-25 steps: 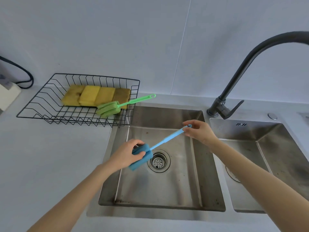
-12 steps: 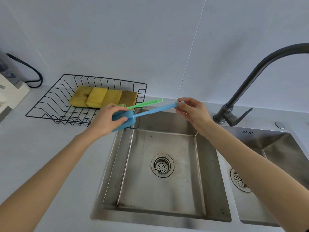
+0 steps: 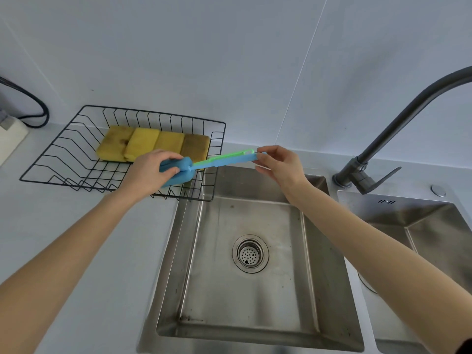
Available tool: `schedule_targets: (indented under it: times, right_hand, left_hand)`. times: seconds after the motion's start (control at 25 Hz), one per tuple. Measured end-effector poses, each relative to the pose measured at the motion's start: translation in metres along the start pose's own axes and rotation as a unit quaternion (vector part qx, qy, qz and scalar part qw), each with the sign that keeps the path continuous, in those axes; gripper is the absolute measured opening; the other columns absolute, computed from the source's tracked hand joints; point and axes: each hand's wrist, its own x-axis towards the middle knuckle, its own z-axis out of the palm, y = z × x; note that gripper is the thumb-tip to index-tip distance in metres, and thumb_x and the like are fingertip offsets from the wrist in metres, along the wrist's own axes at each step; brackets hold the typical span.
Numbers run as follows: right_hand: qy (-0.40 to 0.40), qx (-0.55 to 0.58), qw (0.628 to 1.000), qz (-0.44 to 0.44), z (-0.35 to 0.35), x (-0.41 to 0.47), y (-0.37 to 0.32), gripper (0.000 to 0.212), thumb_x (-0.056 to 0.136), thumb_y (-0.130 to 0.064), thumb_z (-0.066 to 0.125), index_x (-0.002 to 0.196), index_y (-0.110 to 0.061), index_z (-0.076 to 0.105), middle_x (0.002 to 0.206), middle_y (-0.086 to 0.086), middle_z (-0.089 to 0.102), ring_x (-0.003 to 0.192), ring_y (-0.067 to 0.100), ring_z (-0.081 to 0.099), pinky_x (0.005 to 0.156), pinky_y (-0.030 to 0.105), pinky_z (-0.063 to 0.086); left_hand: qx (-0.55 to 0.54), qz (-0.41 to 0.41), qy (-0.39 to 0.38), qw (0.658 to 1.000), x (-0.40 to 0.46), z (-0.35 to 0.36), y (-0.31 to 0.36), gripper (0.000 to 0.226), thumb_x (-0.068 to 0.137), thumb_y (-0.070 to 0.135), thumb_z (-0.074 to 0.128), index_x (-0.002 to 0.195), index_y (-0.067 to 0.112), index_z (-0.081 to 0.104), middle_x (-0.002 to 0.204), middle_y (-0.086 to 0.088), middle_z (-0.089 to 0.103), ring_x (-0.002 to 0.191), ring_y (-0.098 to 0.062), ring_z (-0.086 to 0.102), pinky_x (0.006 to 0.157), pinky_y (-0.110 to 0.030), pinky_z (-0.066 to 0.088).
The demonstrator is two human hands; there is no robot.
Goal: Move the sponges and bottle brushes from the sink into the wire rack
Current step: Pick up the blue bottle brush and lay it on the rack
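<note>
A blue bottle brush [image 3: 224,162] is held level over the right end of the black wire rack [image 3: 63,149]. My left hand [image 3: 148,172] grips its blue sponge head, and my right hand [image 3: 278,164] pinches the tip of its handle. Just behind it lies a green bottle brush [image 3: 229,155]; only its handle shows, sticking out over the rack's right rim. Several yellow sponges [image 3: 143,146] lie side by side along the back of the rack. The left sink basin [image 3: 255,290] holds nothing but its drain.
A dark faucet [image 3: 383,149] arches at the right between the two basins, beside the right basin [image 3: 434,226]. A white power strip with a black cable [image 3: 38,108] sits at the far left. White counter surrounds the rack and sink.
Both hands have lifted the blue brush out of the sink and carried it up and left, over the rack's right end, next to the green brush.
</note>
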Motion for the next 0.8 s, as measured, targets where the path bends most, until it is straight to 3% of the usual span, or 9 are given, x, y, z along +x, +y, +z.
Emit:
schedule_targets:
  times: [0.16,0.4,0.56,0.8]
  right_hand:
    - [0.000,-0.010,1.000,0.014,0.006,0.007,0.008,0.019,0.089,-0.002,0.055,0.077,-0.015,0.059,0.088,0.008,0.061,0.075,0.011,0.064,0.065,0.011,0.057]
    - [0.000,-0.048,0.998,0.035,0.013,0.012,0.020,0.013,0.088,-0.002,0.057,0.081,-0.012,0.060,0.093,0.013,0.058,0.074,0.012,0.062,0.065,0.012,0.057]
    - [-0.006,-0.072,0.996,0.055,0.011,0.011,0.030,0.010,0.088,-0.002,0.057,0.085,-0.011,0.061,0.083,0.004,0.060,0.073,0.010,0.062,0.071,0.017,0.057]
    - [-0.011,-0.100,0.993,0.061,0.017,0.011,0.036,0.018,0.087,-0.003,0.057,0.077,-0.017,0.063,0.096,0.009,0.061,0.090,0.018,0.063,0.084,0.026,0.054]
  left_hand:
    - [0.008,-0.013,-0.008,1.000,0.002,0.008,-0.011,0.029,0.083,0.014,0.059,0.113,0.014,0.062,0.119,-0.010,0.061,0.106,-0.027,0.054,0.083,-0.028,0.034]
    - [-0.004,-0.043,-0.047,0.998,0.004,0.018,-0.022,0.032,0.083,0.012,0.060,0.115,0.012,0.060,0.121,-0.012,0.061,0.110,-0.028,0.053,0.092,-0.036,0.040]
    - [-0.011,-0.055,-0.059,0.997,0.006,0.023,-0.028,0.030,0.081,0.011,0.063,0.110,0.013,0.062,0.119,-0.012,0.062,0.110,-0.028,0.054,0.093,-0.038,0.041]
    - [0.007,-0.074,-0.041,0.996,0.006,0.029,-0.035,0.027,0.080,0.010,0.064,0.107,0.012,0.063,0.118,-0.011,0.062,0.109,-0.029,0.055,0.088,-0.039,0.043]
